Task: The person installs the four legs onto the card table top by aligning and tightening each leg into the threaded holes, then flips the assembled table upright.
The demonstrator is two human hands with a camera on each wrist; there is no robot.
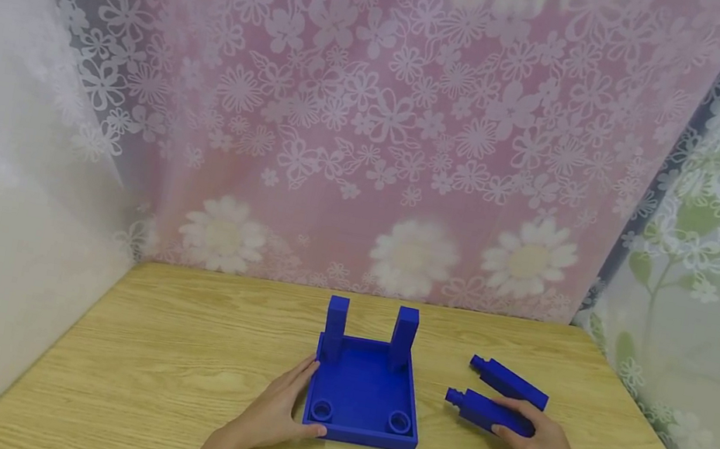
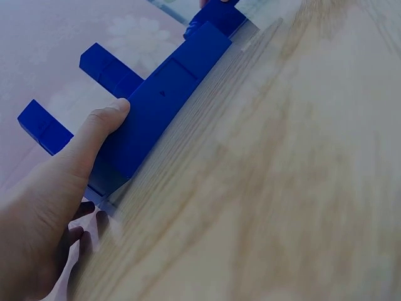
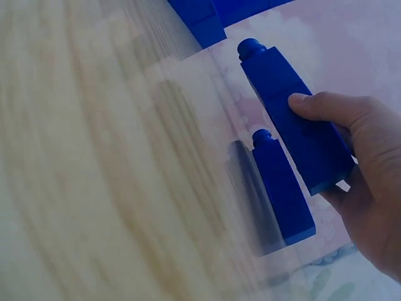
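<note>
A blue square base (image 1: 364, 394) lies on the wooden table (image 1: 166, 374) with its open side up. Two blue legs (image 1: 334, 326) (image 1: 403, 336) stand in its far corners, and two round sockets (image 1: 321, 409) (image 1: 399, 421) show in the near corners. My left hand (image 1: 308, 397) holds the base's left wall, thumb at the front left corner; in the left wrist view the thumb (image 2: 106, 122) presses the base's outer side (image 2: 163, 103). My right hand (image 1: 513, 420) grips a loose blue leg (image 1: 482, 409) lying right of the base. A second loose leg (image 1: 508, 381) lies just beyond it. The right wrist view shows the gripped leg (image 3: 282, 100) and the other leg (image 3: 285, 188).
Flowered curtains (image 1: 373, 140) close off the table at the back and on both sides. Bare wood stretches left of the base and along the front edge.
</note>
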